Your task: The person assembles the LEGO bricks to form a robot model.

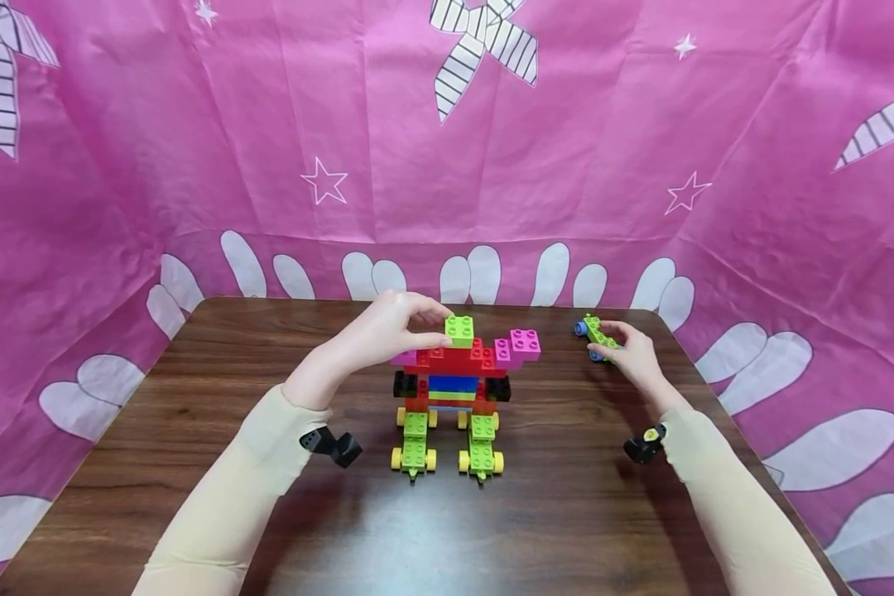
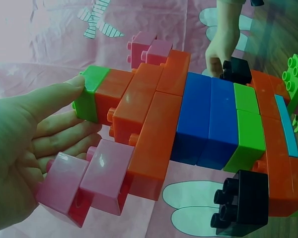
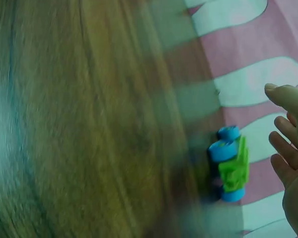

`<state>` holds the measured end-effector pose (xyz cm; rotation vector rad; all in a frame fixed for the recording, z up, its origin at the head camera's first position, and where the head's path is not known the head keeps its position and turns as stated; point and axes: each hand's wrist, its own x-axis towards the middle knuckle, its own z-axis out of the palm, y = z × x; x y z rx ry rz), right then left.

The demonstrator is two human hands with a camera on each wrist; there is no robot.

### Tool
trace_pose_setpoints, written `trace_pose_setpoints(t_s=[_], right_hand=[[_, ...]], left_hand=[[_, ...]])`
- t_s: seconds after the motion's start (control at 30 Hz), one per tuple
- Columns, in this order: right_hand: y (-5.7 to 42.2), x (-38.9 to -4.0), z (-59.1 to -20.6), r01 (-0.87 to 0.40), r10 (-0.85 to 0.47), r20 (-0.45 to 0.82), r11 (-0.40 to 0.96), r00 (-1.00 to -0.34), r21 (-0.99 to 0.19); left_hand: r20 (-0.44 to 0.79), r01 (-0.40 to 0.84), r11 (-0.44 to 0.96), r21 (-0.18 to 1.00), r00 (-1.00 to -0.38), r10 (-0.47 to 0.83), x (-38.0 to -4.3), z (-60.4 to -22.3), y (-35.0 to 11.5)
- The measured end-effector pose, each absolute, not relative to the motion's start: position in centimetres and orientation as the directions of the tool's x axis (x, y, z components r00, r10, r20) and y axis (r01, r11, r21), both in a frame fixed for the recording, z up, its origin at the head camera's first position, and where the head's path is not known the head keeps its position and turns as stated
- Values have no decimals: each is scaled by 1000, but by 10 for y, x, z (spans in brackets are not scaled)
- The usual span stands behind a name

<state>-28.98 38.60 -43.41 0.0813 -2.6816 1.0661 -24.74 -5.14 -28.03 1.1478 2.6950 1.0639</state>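
Note:
A robot-like figure of toy building blocks stands upright mid-table, its body of red (image 1: 454, 361) and blue bricks (image 1: 453, 384). Black bricks (image 2: 242, 203) and pink bricks (image 1: 524, 341) jut out at its sides, and two lime wheeled bases (image 1: 415, 451) with yellow wheels form its feet. My left hand (image 1: 387, 327) pinches the lime green brick (image 1: 459, 331) at the top, thumb on one side and fingers behind. Near the far right corner, my right hand (image 1: 636, 356) is beside a lime toy car base (image 1: 594, 329) with blue wheels; in the right wrist view its loosely bent fingers are apart from the car.
The dark wooden table (image 1: 551, 513) ends close behind the car base. A pink curtain (image 1: 566, 149) with white bows and stars hangs around the table's back and sides. Black wrist cameras (image 1: 333, 447) are strapped over both sleeves.

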Motion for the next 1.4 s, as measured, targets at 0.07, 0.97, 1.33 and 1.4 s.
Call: trace_pose_setpoints(t_s=[0.07, 0.97, 1.33, 1.4], right_hand=[[391, -291, -439, -126, 50, 237, 732, -970, -670], [424, -311, -467, 59, 73, -5, 760, -997, -648], [420, -317, -468, 83, 52, -66, 739, -996, -668], [420, -317, -468, 78, 46, -66, 742, -997, -666]], left_hand=[[229, 626, 495, 603, -730, 644, -247, -281, -52], [248, 643, 475, 600, -715, 654, -250, -285, -48], [257, 644, 486, 591, -721, 643, -251, -286, -51], [260, 646, 486, 589, -721, 643, -251, -286, -51]])
